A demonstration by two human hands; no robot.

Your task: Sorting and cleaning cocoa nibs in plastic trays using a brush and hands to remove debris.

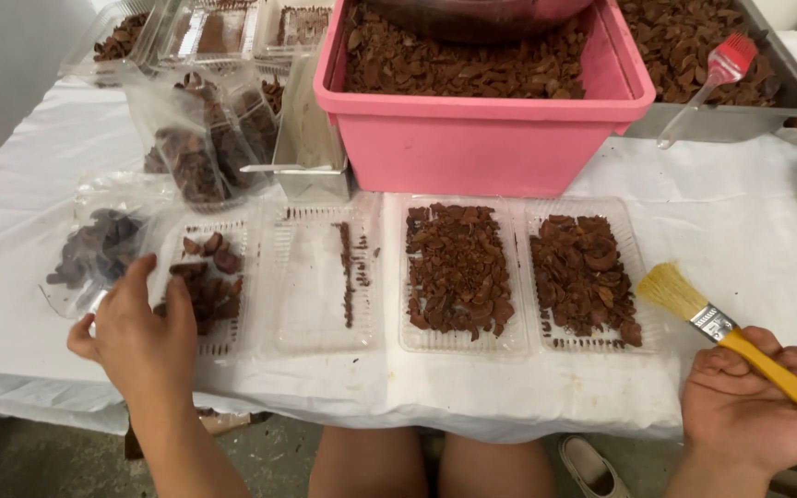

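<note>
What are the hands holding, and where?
The right hand holds a brush by its yellow handle. The left hand rests on a clear tray; no grip shows.

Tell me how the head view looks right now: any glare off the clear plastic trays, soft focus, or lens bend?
Head view: lighting is even and soft, shadows faint. The clear trays show mild sheen, not blinding. The left hand and the right hand, holding the yellow-handled brush, look slightly soft. The pink tub is fairly sharp. Table edges bow slightly, suggesting a wide lens.
</note>
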